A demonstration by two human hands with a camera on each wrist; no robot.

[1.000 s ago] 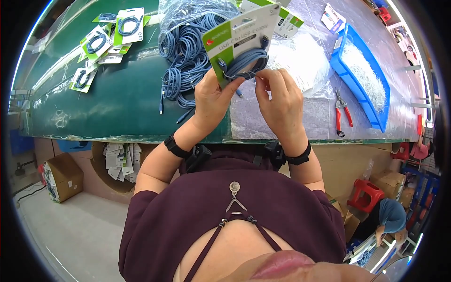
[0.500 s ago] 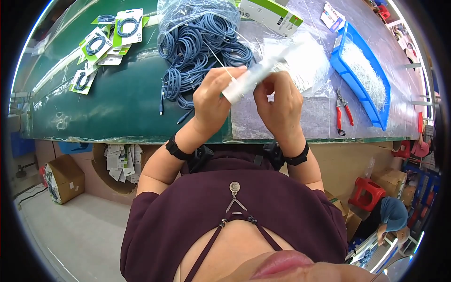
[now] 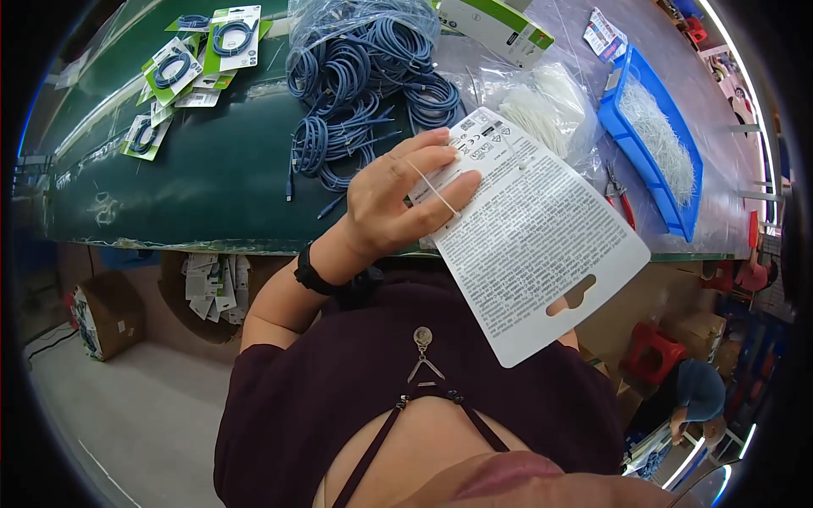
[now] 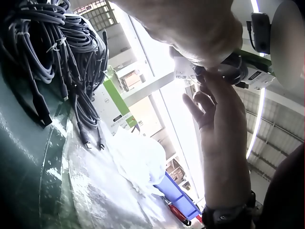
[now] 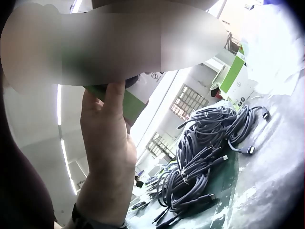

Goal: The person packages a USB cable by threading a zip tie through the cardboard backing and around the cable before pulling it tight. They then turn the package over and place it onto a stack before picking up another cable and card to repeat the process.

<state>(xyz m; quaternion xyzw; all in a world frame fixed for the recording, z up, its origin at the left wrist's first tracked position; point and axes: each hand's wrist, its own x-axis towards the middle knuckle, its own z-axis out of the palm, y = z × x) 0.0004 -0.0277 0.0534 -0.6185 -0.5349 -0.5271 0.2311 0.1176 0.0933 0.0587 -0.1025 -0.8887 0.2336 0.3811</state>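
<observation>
My left hand [image 3: 402, 195] grips a cable packaging card [image 3: 542, 241], its fingers on the printed back and its thumb on the front in the right wrist view. The card's white back, with small text and a hang hole, faces the head camera. A thin white tie [image 3: 434, 190] slants over the left fingers to the card. On the card's front, a coiled cable [image 4: 236, 69] shows in the left wrist view. Hidden behind the card in the head view, my right hand [image 4: 217, 105] has its fingertips close to that coil; I cannot tell what they hold.
Loose blue cable coils [image 3: 364, 102] spill from a clear bag. Carded cables [image 3: 174, 72] lie at the far left. To the right are a bag of white ties [image 3: 546, 110], a blue bin [image 3: 648, 140] of ties, red-handled pliers [image 3: 622, 199] and a green-white card stack [image 3: 495, 30].
The card has turned from its front with the coil to its printed back and tilted down toward the body. My right hand has gone out of sight behind it in the head view.
</observation>
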